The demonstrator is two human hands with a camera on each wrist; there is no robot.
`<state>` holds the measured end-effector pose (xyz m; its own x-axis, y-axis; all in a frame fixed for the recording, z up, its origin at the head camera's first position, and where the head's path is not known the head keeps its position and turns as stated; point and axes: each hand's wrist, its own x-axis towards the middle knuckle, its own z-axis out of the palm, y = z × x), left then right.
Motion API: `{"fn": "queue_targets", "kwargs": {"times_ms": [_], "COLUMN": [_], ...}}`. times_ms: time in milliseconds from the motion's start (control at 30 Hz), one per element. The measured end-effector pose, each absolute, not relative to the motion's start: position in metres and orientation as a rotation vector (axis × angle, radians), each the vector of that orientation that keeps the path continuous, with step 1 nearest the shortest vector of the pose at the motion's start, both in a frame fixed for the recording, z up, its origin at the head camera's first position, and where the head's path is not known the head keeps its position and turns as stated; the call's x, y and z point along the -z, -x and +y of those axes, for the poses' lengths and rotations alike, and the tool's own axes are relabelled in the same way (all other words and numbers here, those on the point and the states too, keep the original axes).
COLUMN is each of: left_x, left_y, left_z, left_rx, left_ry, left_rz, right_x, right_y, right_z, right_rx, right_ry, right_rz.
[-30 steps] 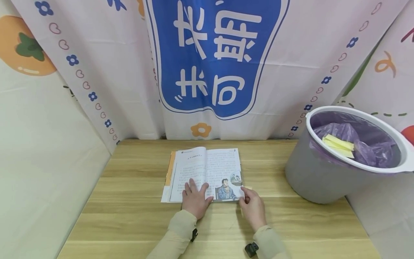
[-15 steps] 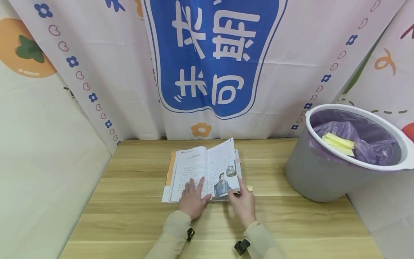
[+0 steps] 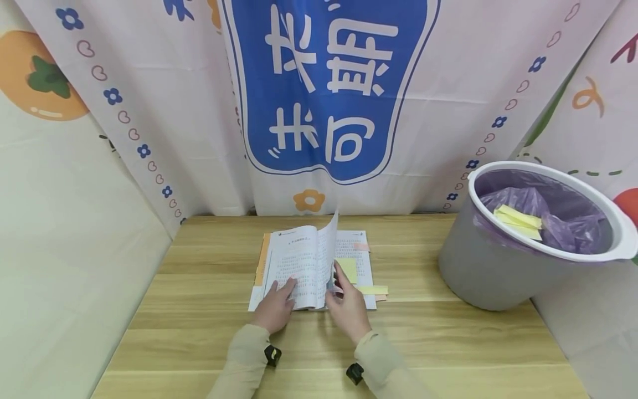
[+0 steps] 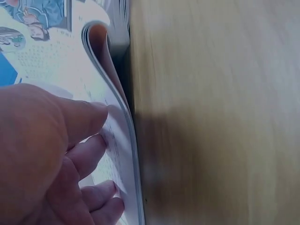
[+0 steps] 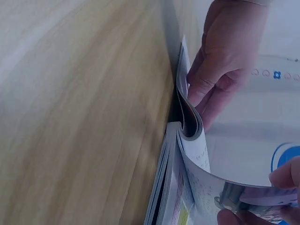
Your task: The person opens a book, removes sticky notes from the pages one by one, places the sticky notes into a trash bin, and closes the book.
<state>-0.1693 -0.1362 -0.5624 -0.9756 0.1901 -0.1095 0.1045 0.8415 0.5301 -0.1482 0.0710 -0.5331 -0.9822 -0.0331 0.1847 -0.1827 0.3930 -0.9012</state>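
Your right hand (image 3: 349, 313) has the raised leaf (image 3: 326, 252) pinched between thumb and fingers, and your left hand (image 3: 273, 309) rests on the left page (image 3: 293, 260), fingers loosely bent, gripping nothing. The open book (image 3: 366, 269) is on the table (image 3: 423, 343) right under both hands, leaf near upright by the spine, so I'd call that turn about half done, laying it over left. Further out: yellow note (image 3: 347, 270), pink tab (image 3: 361, 246) and yellow strip (image 3: 374, 290) remain on the right page; yellow slips (image 3: 520, 219) already sit in the bin (image 3: 473, 260) on your right.
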Motion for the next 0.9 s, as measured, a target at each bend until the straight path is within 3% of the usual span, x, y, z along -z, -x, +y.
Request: {"fn": "queue_targets", "kwargs": {"times_ms": [900], "left_x": [0.562], "left_y": [0.175], "left_z": [-0.182], "left_rx": [-1.103], "left_ry": [-0.213], "left_rz": [2.803], "right_x": [0.556], "right_y": [0.161], "right_z": [0.039], "right_rx": [-0.698], "right_ry": [-0.693], "right_rz": [-2.841]}}
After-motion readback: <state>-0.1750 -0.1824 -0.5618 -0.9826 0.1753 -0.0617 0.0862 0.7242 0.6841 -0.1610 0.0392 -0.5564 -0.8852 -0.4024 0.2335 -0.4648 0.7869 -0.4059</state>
